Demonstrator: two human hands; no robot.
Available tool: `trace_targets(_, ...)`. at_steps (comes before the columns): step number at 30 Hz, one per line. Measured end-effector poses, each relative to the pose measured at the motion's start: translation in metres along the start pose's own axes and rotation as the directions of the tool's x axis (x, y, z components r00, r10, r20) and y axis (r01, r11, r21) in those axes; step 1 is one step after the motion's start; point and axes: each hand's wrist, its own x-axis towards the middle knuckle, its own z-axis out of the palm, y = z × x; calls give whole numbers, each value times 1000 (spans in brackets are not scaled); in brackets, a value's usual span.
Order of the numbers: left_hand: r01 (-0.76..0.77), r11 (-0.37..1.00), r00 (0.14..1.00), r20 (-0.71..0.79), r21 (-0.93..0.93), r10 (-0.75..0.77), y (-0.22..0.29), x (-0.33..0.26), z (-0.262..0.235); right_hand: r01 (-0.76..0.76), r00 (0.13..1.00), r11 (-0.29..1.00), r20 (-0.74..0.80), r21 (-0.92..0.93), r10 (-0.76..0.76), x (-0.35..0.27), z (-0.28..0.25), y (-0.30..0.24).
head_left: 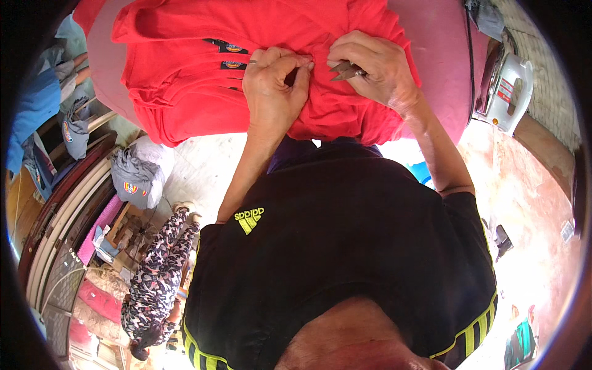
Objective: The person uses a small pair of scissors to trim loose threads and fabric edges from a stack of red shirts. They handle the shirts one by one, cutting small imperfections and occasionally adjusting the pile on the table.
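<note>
Red T-shirts [185,65] lie in a loose stack on a pink padded board [443,43], their dark neck labels [233,56] showing at the left. My left hand [274,86] is closed, thumb and forefinger pinching a bit of the red cloth. Just right of it, my right hand [379,68] curls round small metal thread snips [345,72]. The snips' blades stick out toward the left hand, above the bunched fabric. Any thread between the fingers is too small to make out.
A white and grey iron [507,92] stands past the board's right end, beside a dark cord [471,61]. Grey caps [131,177] sit at the left near stacked curved boards [52,213]. A person in patterned clothes [155,277] is at the lower left.
</note>
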Motion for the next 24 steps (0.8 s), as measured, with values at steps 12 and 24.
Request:
trace_targets(12, 13, 996, 1000, -2, 90, -13, -9, 8, -1, -72, 990, 996, 121, -47, 77, 7, -8, -14)
trace_targets(24, 46, 989, 999, -15, -140, -48, -11, 0, -5, 8, 989, 972, 147, -233, 27, 3, -6, -20)
